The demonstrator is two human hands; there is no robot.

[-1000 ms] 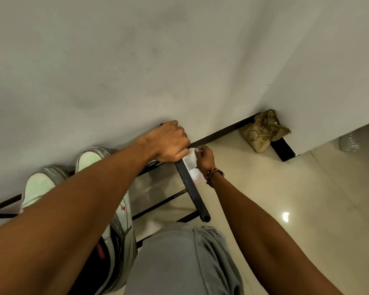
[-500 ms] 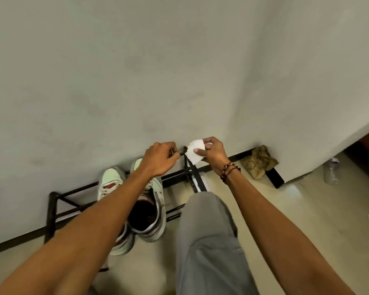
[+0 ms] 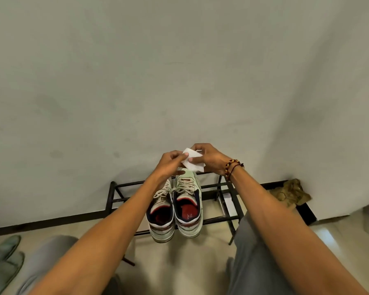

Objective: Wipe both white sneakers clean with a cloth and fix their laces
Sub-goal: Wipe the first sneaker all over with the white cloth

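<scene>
both hands, left hand (image 3: pixel 171 162) and right hand (image 3: pixel 207 159), pinch the white cloth (image 3: pixel 192 161) at mid-frame above the sneakers (image 3: pixel 176 207); loosening either pinch risks dropping it.

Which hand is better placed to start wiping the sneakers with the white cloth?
Right, probably. The right hand grips most of the white cloth, above the sneakers on the rack. The left hand only pinches an edge.
</scene>
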